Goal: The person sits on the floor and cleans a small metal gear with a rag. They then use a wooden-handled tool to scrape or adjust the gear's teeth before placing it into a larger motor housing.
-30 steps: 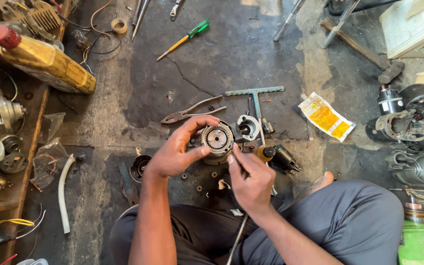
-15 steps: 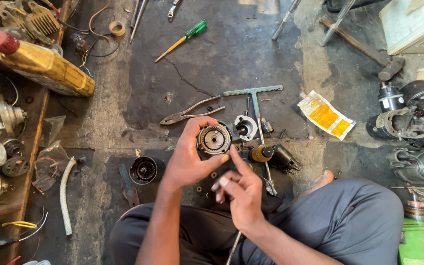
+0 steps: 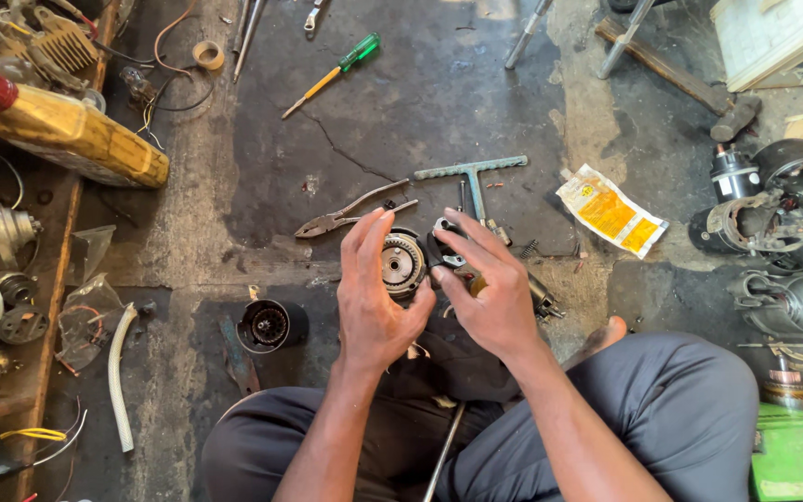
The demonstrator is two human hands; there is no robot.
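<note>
Just below the centre of the frame, the left hand (image 3: 374,307) held a round metal motor part (image 3: 403,264) — fingers curled around its left rim and thumb under it, clamped on it, with its ribbed circular face turned up toward the camera. The part sat at the fingertips, above and slightly right of the palm, so its axis pointed roughly up out of the floor toward the viewer. The right hand (image 3: 493,296) lay just beside it on the right, fingers spread and loosely apart, fingertips touching or almost touching the part's right edge; whether it pinched some small piece could not be told. Both hands were equally close to the part, though only the left one carried it.

On the concrete floor (image 3: 439,102) directly above the hands lay a pair of pliers (image 3: 346,216) and a T-handled wrench (image 3: 472,177), the stem of which ran down toward the right hand. Left of the hands stood a dark cup-shaped housing (image 3: 269,325), open end up — only dim inner parts showed inside. A green-handled screwdriver (image 3: 332,63) lay in the upper middle, a yellow bottle (image 3: 67,135) lay on its side in the upper left, and a yellow sachet (image 3: 611,210) lay to the right.
</note>
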